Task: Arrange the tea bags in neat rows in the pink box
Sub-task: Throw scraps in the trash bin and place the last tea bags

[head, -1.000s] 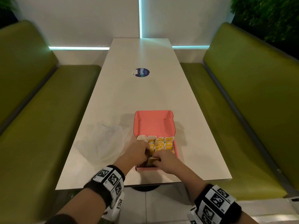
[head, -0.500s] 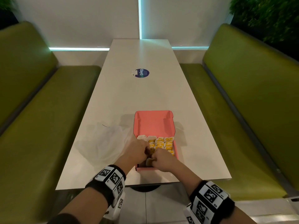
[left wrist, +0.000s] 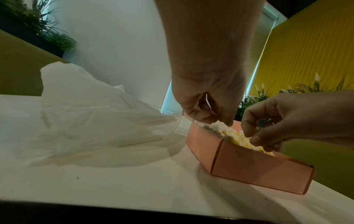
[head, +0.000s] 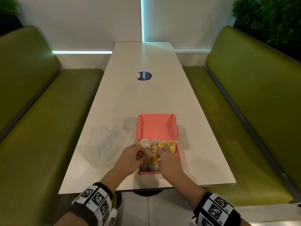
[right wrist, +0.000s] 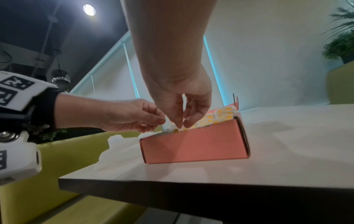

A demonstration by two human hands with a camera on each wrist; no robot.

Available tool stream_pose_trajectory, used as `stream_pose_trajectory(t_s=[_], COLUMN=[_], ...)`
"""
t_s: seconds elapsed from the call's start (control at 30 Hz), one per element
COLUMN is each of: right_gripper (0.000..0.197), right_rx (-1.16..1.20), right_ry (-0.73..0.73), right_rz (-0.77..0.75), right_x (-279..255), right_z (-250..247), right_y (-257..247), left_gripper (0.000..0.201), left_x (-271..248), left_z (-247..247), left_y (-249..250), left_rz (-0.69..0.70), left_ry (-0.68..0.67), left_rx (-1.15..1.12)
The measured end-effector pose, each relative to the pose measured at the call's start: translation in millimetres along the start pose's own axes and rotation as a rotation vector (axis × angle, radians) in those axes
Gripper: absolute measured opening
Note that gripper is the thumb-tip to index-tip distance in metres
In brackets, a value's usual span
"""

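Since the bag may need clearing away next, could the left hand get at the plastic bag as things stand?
Probably yes: the plastic bag lies on the table just left of the left hand, with nothing between them.

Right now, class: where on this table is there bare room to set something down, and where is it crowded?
Free: table between blue sticker and pink box; also right of the box. Crowded: plastic bag left, both hands over tea bags.

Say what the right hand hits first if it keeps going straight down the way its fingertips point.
Most likely the tea bags in the pink box. The right hand points its fingertips down just above them, at the box's near end. Whether they already touch is unclear.
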State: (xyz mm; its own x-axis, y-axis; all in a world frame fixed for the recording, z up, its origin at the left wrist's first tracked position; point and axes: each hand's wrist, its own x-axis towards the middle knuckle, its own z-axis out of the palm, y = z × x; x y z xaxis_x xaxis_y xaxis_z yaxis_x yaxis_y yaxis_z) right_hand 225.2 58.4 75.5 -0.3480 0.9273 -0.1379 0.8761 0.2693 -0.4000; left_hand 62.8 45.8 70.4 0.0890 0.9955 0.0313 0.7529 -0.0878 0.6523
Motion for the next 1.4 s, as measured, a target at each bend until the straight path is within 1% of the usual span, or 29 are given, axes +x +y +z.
stream_pose_trajectory(t_s=[0.07,0.13,0.17,0.23,0.3,0.37,0.43,0.5,0.53,0.63,0.73,0.83,0.93,1.03,1.13,1.27,1.33,1.4], right_gripper=[0.022,0.025,0.027,0.029,0.026,0.023,0.026,0.032,0.032,0.026,0.022,0.022,0.021,0.017,0.019,0.020,0.021,0.018], right_rx=[-0.032,-0.056,-0.068,-0.076,-0.075,-0.113,-0.236,-0.330,-0.323,-0.230,-0.155,-0.122,-0.126,-0.179,-0.217,-0.218,-0.210,-0.190], right_ry=[-0.077,-0.181,-0.208,-0.193,-0.162,-0.163,-0.190,-0.215,-0.216,-0.180,-0.180,-0.136,-0.109,-0.097,-0.099,-0.086,-0.085,-0.081], right_rz=[-0.072,-0.087,-0.081,-0.083,-0.100,-0.086,-0.048,-0.015,0.006,0.065,0.132,0.126,0.103,0.086,0.084,0.101,0.124,0.164], right_x=[-2.5,-4.0,-4.3,-4.0,-6.1,-12.1,-18.9,-23.9,-22.9,-6.9,16.2,39.8,62.1,81.4,99.8,114.8,119.7,122.3], right_z=[-1.0,1.1,1.9,-0.9,-9.7,-19.5,-24.8,-28.0,-28.9,-32.4,-36.6,-40.5,-42.5,-48.1,-52.6,-53.4,-53.7,-56.0], right_y=[-1.5,-3.2,-3.1,0.7,8.0,19.7,30.2,36.5,40.3,47.1,47.1,43.6,40.3,36.7,34.3,31.2,30.5,28.7], left_gripper=[0.008,0.009,0.011,0.013,0.016,0.022,0.018,0.013,0.013,0.014,0.010,0.010,0.007,0.014,0.017,0.015,0.010,0.009], left_x=[-2.7,-4.5,-5.4,-8.2,-12.1,-17.1,-21.9,-21.4,-19.1,-4.1,18.2,44.3,68.1,87.6,103.7,118.7,122.3,123.9], left_z=[0.5,3.5,4.4,3.5,0.0,-1.9,0.7,5.0,6.5,5.7,3.2,1.6,-1.7,-4.8,-9.2,-14.7,-17.0,-19.7], left_y=[-0.7,-0.4,0.2,0.5,-1.6,-4.9,-7.9,-10.9,-10.6,-5.0,-0.2,-5.0,-9.5,-9.1,-7.3,-9.0,-11.6,-15.5], left_rz=[0.005,0.024,0.040,0.062,0.089,0.087,0.068,0.062,0.057,0.025,-0.065,-0.187,-0.229,-0.249,-0.266,-0.307,-0.298,-0.266], left_ry=[-0.032,-0.114,-0.145,-0.155,-0.161,-0.226,-0.283,-0.250,-0.223,-0.185,-0.139,-0.063,-0.015,-0.003,-0.001,0.013,0.007,-0.035], left_rx=[-0.001,0.040,0.073,0.083,0.039,0.032,0.119,0.148,0.148,0.193,0.248,0.248,0.277,0.308,0.316,0.278,0.272,0.261])
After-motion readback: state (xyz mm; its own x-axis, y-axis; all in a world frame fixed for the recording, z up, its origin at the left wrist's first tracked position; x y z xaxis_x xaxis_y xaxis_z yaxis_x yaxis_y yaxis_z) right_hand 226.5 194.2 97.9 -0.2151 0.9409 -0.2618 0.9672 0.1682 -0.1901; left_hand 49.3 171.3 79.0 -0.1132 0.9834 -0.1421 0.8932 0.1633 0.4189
